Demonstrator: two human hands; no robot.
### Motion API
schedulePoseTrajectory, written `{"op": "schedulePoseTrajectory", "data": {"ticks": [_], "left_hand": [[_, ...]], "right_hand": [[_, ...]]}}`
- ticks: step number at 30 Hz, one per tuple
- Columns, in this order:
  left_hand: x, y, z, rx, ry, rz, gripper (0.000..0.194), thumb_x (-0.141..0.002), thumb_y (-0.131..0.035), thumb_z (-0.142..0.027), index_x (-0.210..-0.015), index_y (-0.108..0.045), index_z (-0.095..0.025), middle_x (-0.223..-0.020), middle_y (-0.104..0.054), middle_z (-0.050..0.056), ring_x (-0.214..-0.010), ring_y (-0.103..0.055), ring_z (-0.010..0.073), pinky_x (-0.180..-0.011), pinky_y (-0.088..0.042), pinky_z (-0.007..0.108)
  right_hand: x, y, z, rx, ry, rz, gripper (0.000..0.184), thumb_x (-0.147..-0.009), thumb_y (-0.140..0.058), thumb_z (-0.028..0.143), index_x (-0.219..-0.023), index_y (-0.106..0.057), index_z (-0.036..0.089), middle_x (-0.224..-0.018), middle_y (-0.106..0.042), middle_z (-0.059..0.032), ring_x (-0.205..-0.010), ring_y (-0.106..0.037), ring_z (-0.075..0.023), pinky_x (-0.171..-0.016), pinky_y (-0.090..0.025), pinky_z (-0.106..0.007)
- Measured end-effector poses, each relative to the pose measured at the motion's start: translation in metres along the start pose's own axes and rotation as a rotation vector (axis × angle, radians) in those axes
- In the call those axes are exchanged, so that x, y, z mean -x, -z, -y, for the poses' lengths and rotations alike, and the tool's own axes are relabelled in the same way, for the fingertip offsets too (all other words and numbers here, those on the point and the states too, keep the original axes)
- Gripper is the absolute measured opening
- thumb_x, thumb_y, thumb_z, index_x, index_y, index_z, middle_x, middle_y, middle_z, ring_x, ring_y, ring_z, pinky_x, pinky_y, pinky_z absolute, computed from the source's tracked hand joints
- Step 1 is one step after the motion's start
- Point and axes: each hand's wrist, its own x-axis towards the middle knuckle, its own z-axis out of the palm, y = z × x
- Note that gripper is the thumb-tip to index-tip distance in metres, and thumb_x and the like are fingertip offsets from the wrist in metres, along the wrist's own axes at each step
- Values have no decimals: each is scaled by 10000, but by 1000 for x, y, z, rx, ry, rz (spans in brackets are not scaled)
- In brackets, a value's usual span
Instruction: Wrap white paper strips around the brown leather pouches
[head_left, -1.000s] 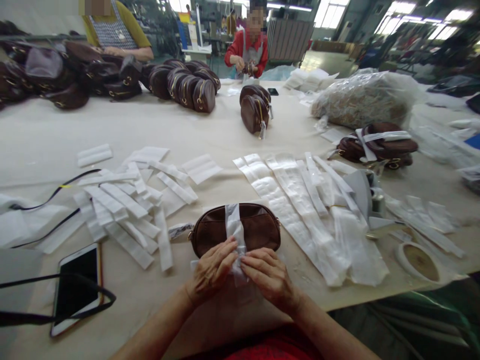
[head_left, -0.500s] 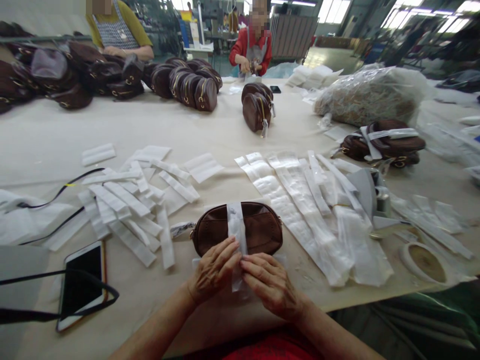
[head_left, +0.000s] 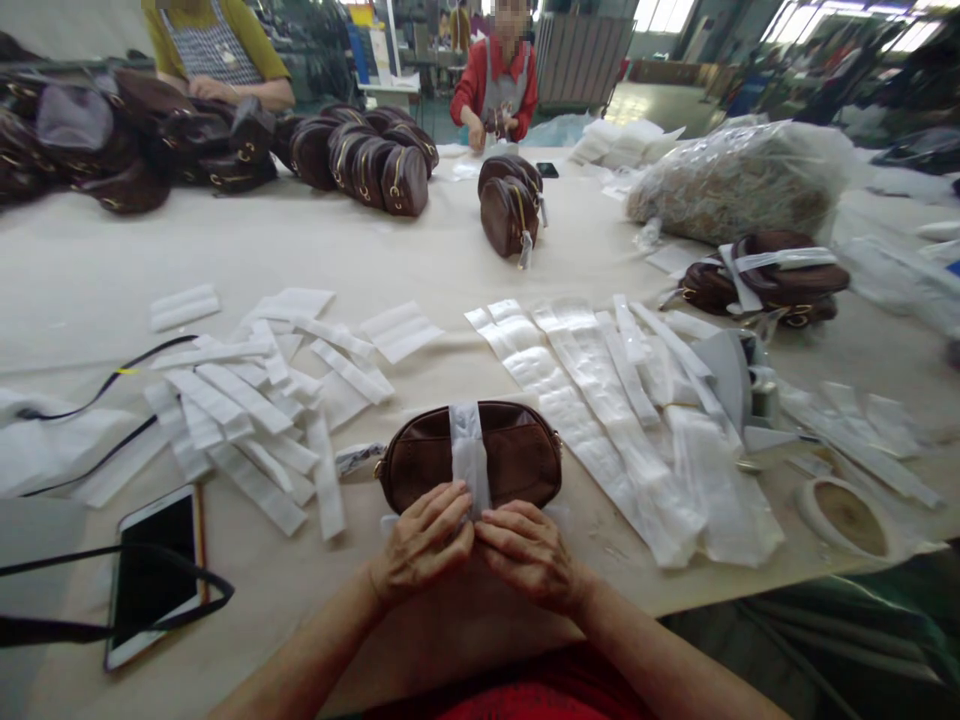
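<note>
A small brown oval bag (head_left: 523,452) lies right in front of me, its long side across the table. Round its middle runs a white plastic strip (head_left: 468,438), from the far edge to the near one. My left hand (head_left: 424,545) and my right hand (head_left: 529,552) meet at the bag's near edge, with fingers closed on the strip's near end. That end is hidden under the fingertips. At the bag's left end, a wrapped zipper pull (head_left: 358,458) rests on the table.
Loose white strips (head_left: 259,400) lie left, longer plastic strips (head_left: 600,420) right. Beyond those sits a tape dispenser (head_left: 731,375), with a tape roll (head_left: 847,515) nearer me. A phone (head_left: 154,575) lies left. Farther off are brown bags (head_left: 367,165), a plastic-wrapped bundle (head_left: 742,185) and two people.
The strip's free end, which stuck out toward me between my hands, is now folded in under my fingers. My fingertips have drawn closer to the bag's near edge.
</note>
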Motion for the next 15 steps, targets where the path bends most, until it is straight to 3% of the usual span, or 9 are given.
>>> {"op": "schedulePoseTrajectory", "data": {"ticks": [4, 8, 12, 15], "left_hand": [[-1, 11, 1, 51, -11, 82, 223, -861, -464, -85, -1041, -586, -136, -1164, -621, 133, -1297, -416, 252, -994, -480, 400], [-11, 25, -2, 264, 154, 186, 286, -867, -447, -209, -1114, -574, -141, -1201, -580, 162, -1275, -435, 276, -961, -489, 435], [-19, 21, -6, 197, 250, 111, 131, -887, -528, -271, -901, -621, -180, -1055, -621, 104, -1115, -550, 234, -877, -509, 362], [-22, 12, -7, 133, 232, 59, 177, -908, -511, -291, -808, -608, -182, -981, -631, 75, -1028, -581, 207, -812, -497, 324]], "right_hand": [[5, -5, -1, -7, -8, -16, 145, -897, -515, 103, -946, -644, 148, -935, -716, -48, -996, -602, -152, -846, -504, -317], [2, -4, 0, 13, -8, -22, 149, -909, -506, 111, -935, -650, 141, -935, -716, -49, -976, -605, -159, -829, -508, -319], [-2, -1, 1, 25, -27, -45, 122, -900, -533, 104, -919, -650, 134, -920, -713, -39, -929, -612, -155, -823, -509, -304], [-5, 1, 1, -1, -50, -57, 105, -888, -550, 93, -910, -644, 131, -892, -702, -40, -890, -613, -148, -814, -515, -290]]}}
